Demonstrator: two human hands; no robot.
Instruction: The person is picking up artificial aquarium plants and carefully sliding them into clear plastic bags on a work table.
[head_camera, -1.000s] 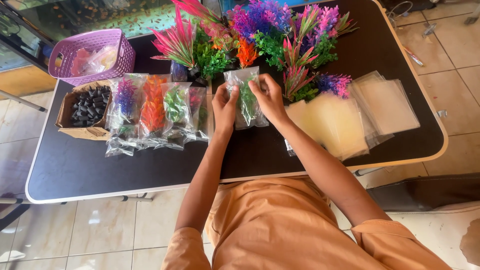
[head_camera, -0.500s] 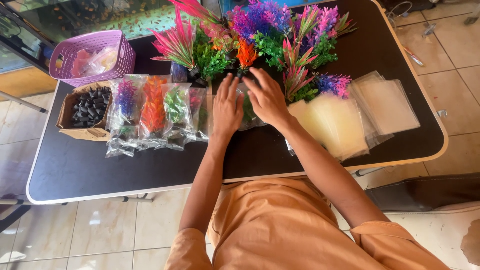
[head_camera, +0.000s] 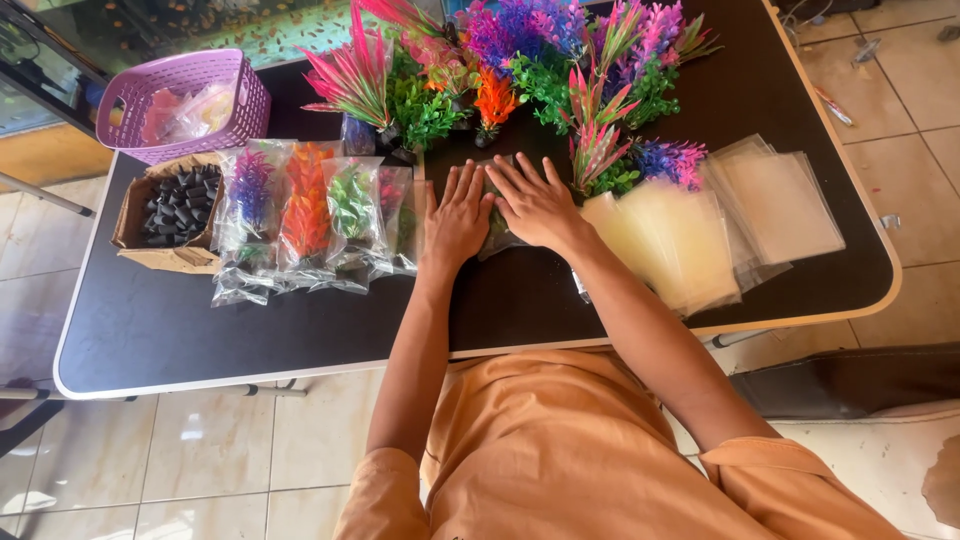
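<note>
My left hand (head_camera: 455, 215) and my right hand (head_camera: 535, 203) lie flat side by side, fingers spread, pressing a clear bag with a green plastic plant (head_camera: 496, 236) onto the black table (head_camera: 300, 330). Most of that bag is hidden under my palms. To the left lies a row of filled bags with purple, orange and green plants (head_camera: 310, 215). Loose plastic plants (head_camera: 520, 70) in pink, green, orange and purple stand just beyond my fingers.
A stack of clear empty bags (head_camera: 720, 225) lies at the right. A cardboard box of black bases (head_camera: 172, 208) sits at the left, with a purple basket (head_camera: 190, 100) behind it. Tiled floor surrounds the table.
Both hands held the bagged plant upright a second ago. They have lowered it onto the table and now press flat on it.
</note>
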